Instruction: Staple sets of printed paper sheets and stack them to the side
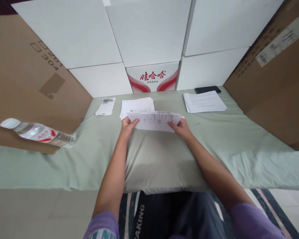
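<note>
A stack of white paper sheets (pixel 153 122), with writing on the face toward me, is held up at the middle of the cloth-covered surface. My left hand (pixel 128 126) grips its left edge, thumb in front and fingers behind. At the right edge, my right hand (pixel 180 128) pinches the same sheets in the same way. Just behind them lies a pile of white paper (pixel 137 105), partly hidden by the held sheets. To the right rests another stack of printed sheets (pixel 204 102).
A water bottle (pixel 40 132) stands at the left before a cardboard box (pixel 20 83). A small clear packet (pixel 106 106) lies behind. A black phone (pixel 207 89) sits by the right stack. White boxes (pixel 149 30) form the back wall; another cardboard box (pixel 274 93) flanks the right.
</note>
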`<move>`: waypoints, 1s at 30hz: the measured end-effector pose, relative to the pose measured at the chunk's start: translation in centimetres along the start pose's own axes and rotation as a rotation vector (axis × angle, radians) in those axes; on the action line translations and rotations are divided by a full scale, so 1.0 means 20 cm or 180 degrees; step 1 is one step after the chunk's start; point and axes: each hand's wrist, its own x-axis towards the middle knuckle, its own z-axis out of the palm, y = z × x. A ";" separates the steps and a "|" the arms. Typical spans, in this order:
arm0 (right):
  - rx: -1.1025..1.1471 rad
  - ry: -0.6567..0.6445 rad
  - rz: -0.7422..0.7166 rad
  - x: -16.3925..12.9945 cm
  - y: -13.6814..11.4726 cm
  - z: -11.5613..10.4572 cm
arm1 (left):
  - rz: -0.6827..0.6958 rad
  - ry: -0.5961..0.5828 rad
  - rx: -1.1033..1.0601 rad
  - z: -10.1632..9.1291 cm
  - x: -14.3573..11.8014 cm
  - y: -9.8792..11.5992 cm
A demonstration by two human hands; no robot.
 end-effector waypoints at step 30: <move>-0.2098 0.0161 -0.0212 0.08 0.11 -0.14 | 0.0199 -0.0444 0.2460 -0.14 0.04 0.01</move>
